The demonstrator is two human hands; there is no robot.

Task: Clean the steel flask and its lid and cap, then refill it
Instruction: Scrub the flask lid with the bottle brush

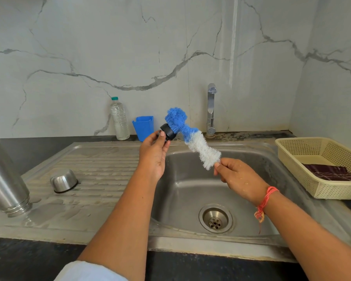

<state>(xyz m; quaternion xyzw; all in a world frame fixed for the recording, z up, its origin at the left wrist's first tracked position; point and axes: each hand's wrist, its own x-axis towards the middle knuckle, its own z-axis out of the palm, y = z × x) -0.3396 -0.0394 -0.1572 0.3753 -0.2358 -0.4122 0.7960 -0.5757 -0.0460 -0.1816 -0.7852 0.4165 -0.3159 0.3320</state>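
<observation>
My left hand (154,153) pinches the black flask lid (168,133) above the left rim of the sink. In my right hand (237,177) is a bottle brush (193,138) with blue and white bristles, gripped at its handle end. The blue tip presses against the lid. The steel flask (4,177) stands upside down on the drainboard at the far left, only partly in view. Its steel cap (63,181) lies upside down on the drainboard, right of the flask.
The sink basin (190,189) has a drain (215,218) and a tap (211,110) behind it, with no water running. A clear water bottle (120,119) and a blue holder (143,126) stand by the wall. A cream basket (320,169) with a dark cloth sits at right.
</observation>
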